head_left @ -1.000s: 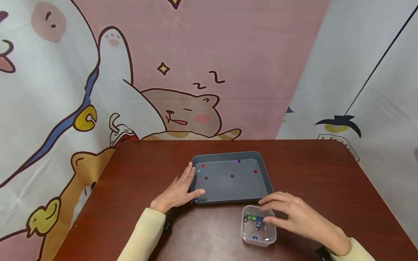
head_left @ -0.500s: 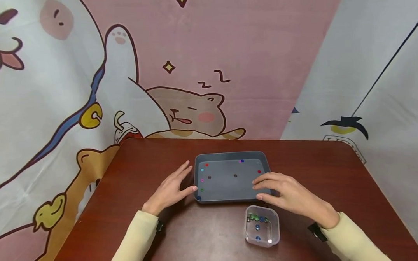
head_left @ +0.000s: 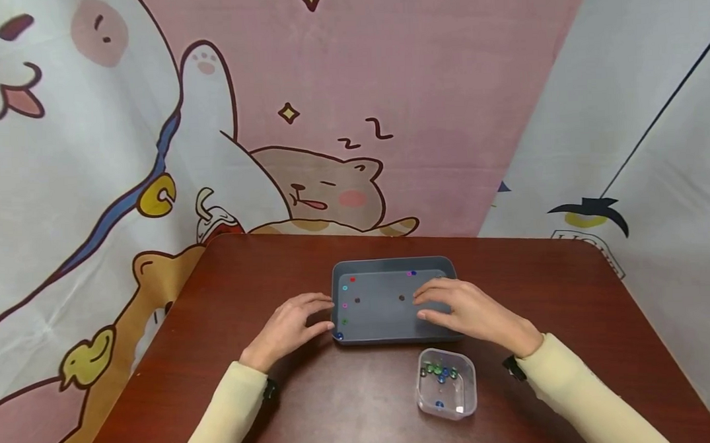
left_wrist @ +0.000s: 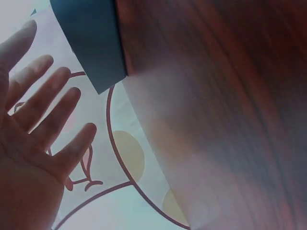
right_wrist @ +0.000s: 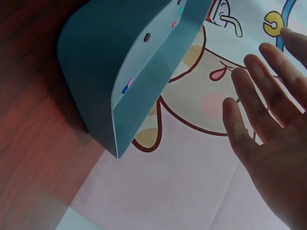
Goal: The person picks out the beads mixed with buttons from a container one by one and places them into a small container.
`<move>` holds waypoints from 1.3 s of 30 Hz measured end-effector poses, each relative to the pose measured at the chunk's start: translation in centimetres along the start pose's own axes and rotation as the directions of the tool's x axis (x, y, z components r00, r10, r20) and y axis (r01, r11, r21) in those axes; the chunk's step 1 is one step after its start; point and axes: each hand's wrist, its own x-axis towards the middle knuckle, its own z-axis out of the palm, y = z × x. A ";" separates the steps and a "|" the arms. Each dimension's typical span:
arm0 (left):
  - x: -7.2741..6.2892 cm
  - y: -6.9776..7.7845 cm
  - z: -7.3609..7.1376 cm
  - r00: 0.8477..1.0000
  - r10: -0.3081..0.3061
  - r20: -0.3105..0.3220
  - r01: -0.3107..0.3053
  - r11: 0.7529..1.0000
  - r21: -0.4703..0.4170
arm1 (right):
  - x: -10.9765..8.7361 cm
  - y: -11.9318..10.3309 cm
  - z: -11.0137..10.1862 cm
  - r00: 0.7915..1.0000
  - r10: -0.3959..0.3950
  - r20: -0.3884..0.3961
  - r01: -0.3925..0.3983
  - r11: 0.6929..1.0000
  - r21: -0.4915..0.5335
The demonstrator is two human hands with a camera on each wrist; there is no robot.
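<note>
A shallow grey rectangular tray lies on the table, with several small coloured round pieces scattered on its floor. Among them are a red piece, a green piece and a dark brown ring-like piece. My left hand is by the tray's left rim, fingertips at the edge; whether they touch cannot be told. Over the tray's right part hovers my right hand, fingers spread and slightly bent, holding nothing visible. It hides some of the tray floor beneath.
A clear plastic container stands in front of the tray's right half, with several green and blue glassy marbles inside. The brown wooden table ends at a cartoon-printed cloth behind.
My right hand has moved from above the clear container forward and left over the tray. The left hand drew back from the tray's left rim, uncovering the green piece, then came close again.
</note>
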 end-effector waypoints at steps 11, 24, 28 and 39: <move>2.4 2.3 -0.8 0.922 0.355 0.156 -0.385 0.888 0.250 | -0.7 1.0 0.5 0.997 0.071 -0.009 -0.071 0.997 -0.015; 5.4 4.5 -0.5 0.861 0.238 0.449 -0.430 0.813 0.394 | -4.0 3.2 0.9 0.955 0.265 -0.130 -0.271 0.962 -0.031; 5.9 4.8 -0.4 0.857 0.187 0.481 -0.403 0.824 0.398 | -4.1 3.4 1.3 0.947 0.295 -0.126 -0.302 0.952 -0.044; 6.5 4.0 0.7 0.865 0.138 0.482 -0.363 0.836 0.412 | -4.4 3.4 1.1 0.931 0.343 -0.123 -0.351 0.935 -0.044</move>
